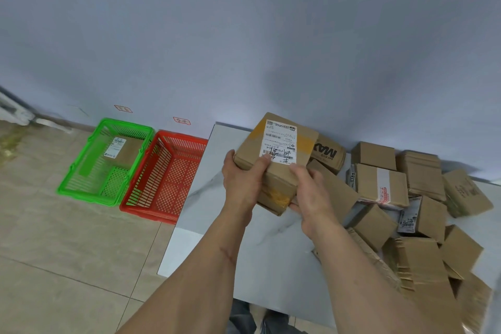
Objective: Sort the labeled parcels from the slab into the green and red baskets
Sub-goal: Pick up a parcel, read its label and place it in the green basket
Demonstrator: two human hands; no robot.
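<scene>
A brown cardboard parcel [273, 149] with a white shipping label and yellow tape is lifted above the grey-white slab [244, 247]. My left hand [241, 182] grips its near left corner, thumb on top. My right hand [311, 198] grips its near right side, fingers underneath. On the floor left of the slab stand the green basket [81, 187], holding one labeled parcel [122, 150], and the red basket [151, 206], which shows nothing inside.
A heap of several cardboard parcels [406, 214] covers the right part of the slab, some with labels. A pale wall rises behind, with two small red tags [181, 120] above the baskets. Tiled floor [67, 266] lies to the left.
</scene>
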